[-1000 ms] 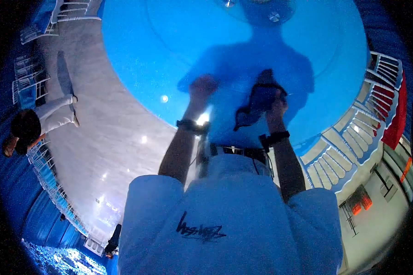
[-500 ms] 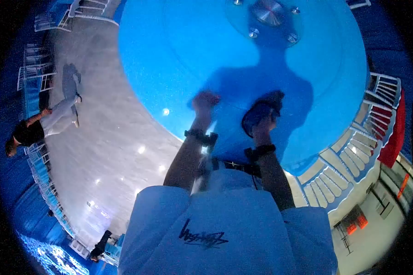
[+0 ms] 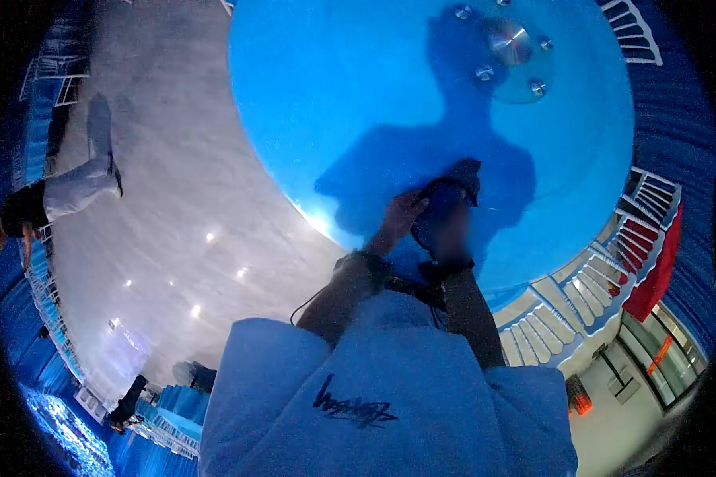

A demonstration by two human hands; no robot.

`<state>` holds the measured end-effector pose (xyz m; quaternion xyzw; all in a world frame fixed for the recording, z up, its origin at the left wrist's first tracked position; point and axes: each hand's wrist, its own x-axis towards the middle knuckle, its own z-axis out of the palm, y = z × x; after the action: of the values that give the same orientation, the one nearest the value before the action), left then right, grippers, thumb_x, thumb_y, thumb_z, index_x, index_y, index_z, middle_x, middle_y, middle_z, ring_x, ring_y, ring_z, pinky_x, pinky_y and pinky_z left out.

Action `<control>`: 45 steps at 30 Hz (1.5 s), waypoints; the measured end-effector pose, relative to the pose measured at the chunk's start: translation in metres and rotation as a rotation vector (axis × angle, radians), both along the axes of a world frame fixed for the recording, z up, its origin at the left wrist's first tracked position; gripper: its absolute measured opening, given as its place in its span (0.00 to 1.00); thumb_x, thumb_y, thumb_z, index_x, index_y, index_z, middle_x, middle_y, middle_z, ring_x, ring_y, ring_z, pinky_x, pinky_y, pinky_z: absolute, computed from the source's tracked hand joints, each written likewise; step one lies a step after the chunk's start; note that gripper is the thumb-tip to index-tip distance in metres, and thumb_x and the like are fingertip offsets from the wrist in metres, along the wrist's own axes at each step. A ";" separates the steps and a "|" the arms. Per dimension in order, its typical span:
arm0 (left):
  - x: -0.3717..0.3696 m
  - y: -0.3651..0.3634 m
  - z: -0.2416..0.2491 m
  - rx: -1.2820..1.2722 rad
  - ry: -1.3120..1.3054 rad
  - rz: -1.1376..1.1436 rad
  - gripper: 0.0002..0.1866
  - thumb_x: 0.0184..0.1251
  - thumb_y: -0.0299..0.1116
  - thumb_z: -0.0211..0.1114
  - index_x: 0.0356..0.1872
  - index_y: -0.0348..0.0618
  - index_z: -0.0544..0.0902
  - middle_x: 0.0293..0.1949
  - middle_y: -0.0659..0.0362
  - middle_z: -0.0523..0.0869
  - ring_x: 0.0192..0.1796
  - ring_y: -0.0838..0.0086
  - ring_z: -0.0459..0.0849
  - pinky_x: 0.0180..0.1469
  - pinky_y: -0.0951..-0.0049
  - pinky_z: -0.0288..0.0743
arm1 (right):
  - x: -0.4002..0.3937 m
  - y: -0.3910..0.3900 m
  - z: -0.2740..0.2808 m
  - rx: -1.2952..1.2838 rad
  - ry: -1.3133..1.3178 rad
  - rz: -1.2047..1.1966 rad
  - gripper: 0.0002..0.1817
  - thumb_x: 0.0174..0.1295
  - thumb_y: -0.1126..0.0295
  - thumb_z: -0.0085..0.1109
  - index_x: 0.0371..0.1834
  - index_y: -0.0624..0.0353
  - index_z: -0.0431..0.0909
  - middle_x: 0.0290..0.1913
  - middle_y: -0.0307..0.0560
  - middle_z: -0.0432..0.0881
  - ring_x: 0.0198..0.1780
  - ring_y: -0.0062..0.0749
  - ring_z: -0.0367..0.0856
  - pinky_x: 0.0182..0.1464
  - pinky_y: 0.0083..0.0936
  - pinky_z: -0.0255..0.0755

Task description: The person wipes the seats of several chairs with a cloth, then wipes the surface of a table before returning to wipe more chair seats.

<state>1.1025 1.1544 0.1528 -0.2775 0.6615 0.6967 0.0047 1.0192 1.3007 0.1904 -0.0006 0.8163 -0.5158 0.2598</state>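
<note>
A dark, soft-looking item [image 3: 460, 184] is between my two hands, over the near part of the round blue table [image 3: 334, 71]. My left hand [image 3: 404, 215] touches its left side, with fingers closed on the edge. At its lower right, my right hand [image 3: 451, 233] is against the item, blurred, and its fingers cannot be made out. Dark bands are round both wrists. My shadow falls across the tabletop behind the item.
A round turntable part with a shiny metal disc [image 3: 510, 42] is at the far side of the table. White chairs [image 3: 545, 318] line the right edge, near a red cloth [image 3: 652, 270]. Another person [image 3: 75, 191] walks at the left on the grey floor [image 3: 167, 159].
My left hand has moved right and now touches the dark item, which was at my right hand alone. The view has shifted, and the walking person appears farther left.
</note>
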 end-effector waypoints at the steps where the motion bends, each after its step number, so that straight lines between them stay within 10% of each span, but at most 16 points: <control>1: 0.004 -0.008 0.016 -0.002 0.027 0.070 0.24 0.77 0.38 0.68 0.66 0.36 0.81 0.60 0.53 0.89 0.59 0.61 0.87 0.65 0.57 0.79 | -0.003 -0.035 0.011 -0.129 -0.176 -0.092 0.28 0.81 0.52 0.54 0.73 0.62 0.70 0.65 0.49 0.80 0.64 0.41 0.79 0.67 0.42 0.74; 4: 0.043 -0.052 0.063 0.039 -0.013 0.338 0.23 0.76 0.34 0.68 0.67 0.34 0.80 0.61 0.50 0.88 0.60 0.63 0.86 0.64 0.60 0.80 | 0.005 -0.130 0.047 -0.381 -0.427 -0.302 0.23 0.81 0.56 0.54 0.67 0.62 0.74 0.62 0.47 0.82 0.61 0.39 0.79 0.69 0.40 0.71; 9: 0.116 -0.141 0.056 0.099 0.038 0.492 0.20 0.77 0.31 0.66 0.65 0.34 0.82 0.62 0.51 0.87 0.60 0.69 0.86 0.63 0.67 0.80 | 0.016 -0.246 -0.001 -0.158 0.675 0.283 0.31 0.72 0.66 0.63 0.75 0.66 0.67 0.64 0.58 0.82 0.65 0.49 0.80 0.71 0.40 0.71; 13: 0.144 -0.183 0.090 0.167 0.081 0.613 0.23 0.77 0.30 0.65 0.68 0.33 0.77 0.59 0.50 0.88 0.58 0.66 0.86 0.60 0.67 0.80 | 0.013 -0.303 0.008 -0.052 0.230 0.271 0.54 0.53 0.73 0.69 0.86 0.64 0.52 0.69 0.66 0.77 0.66 0.58 0.78 0.74 0.42 0.66; 16: 0.159 -0.189 0.084 0.184 0.173 0.629 0.20 0.76 0.30 0.64 0.65 0.33 0.79 0.59 0.48 0.87 0.58 0.65 0.87 0.59 0.67 0.81 | 0.015 -0.262 0.017 0.125 0.442 0.410 0.41 0.63 0.73 0.68 0.80 0.70 0.62 0.61 0.65 0.83 0.61 0.56 0.83 0.68 0.42 0.74; 18: 0.145 -0.175 0.095 0.170 0.185 0.718 0.16 0.74 0.29 0.66 0.58 0.34 0.85 0.54 0.51 0.90 0.56 0.65 0.88 0.59 0.64 0.81 | 0.016 -0.238 0.063 -0.257 -0.121 -0.031 0.29 0.72 0.63 0.66 0.71 0.67 0.72 0.59 0.61 0.84 0.58 0.54 0.83 0.65 0.45 0.75; 20: 0.111 -0.148 0.149 -0.280 -0.187 0.413 0.17 0.73 0.25 0.68 0.61 0.39 0.83 0.54 0.52 0.89 0.54 0.70 0.88 0.56 0.66 0.82 | 0.043 -0.173 0.080 -0.037 0.005 -0.149 0.26 0.76 0.59 0.62 0.68 0.66 0.74 0.61 0.61 0.83 0.63 0.54 0.81 0.65 0.46 0.74; 23: 0.082 -0.059 0.150 -0.498 0.017 0.045 0.22 0.69 0.31 0.67 0.63 0.42 0.82 0.62 0.45 0.85 0.65 0.46 0.81 0.65 0.49 0.77 | 0.039 -0.062 0.119 0.180 0.117 0.245 0.29 0.78 0.59 0.57 0.75 0.64 0.68 0.74 0.61 0.73 0.74 0.58 0.71 0.71 0.48 0.68; 30: 0.040 0.080 0.127 -0.700 0.327 -0.388 0.27 0.68 0.35 0.67 0.69 0.46 0.79 0.70 0.47 0.77 0.72 0.47 0.73 0.72 0.48 0.69 | 0.072 0.081 0.054 0.541 0.628 0.704 0.39 0.69 0.63 0.63 0.83 0.57 0.62 0.81 0.57 0.65 0.79 0.56 0.64 0.81 0.47 0.57; 39: 0.139 -0.020 0.097 -0.814 0.055 -0.215 0.32 0.67 0.39 0.68 0.73 0.51 0.76 0.77 0.51 0.71 0.80 0.50 0.65 0.79 0.48 0.61 | 0.105 -0.060 0.043 0.070 0.726 0.871 0.32 0.74 0.68 0.54 0.82 0.58 0.63 0.84 0.52 0.61 0.83 0.53 0.59 0.84 0.48 0.53; 45: 0.182 -0.025 0.065 -1.055 -0.268 -0.058 0.37 0.81 0.37 0.52 0.85 0.37 0.52 0.85 0.45 0.54 0.87 0.46 0.49 0.83 0.42 0.44 | 0.129 -0.063 0.046 -0.140 0.870 0.845 0.37 0.67 0.65 0.61 0.80 0.60 0.65 0.85 0.50 0.58 0.84 0.48 0.57 0.84 0.48 0.53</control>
<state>1.2842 1.1289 0.2175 -0.3101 0.9223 0.2285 -0.0318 1.1478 1.2374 0.2368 -0.5523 0.7407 -0.3731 0.0842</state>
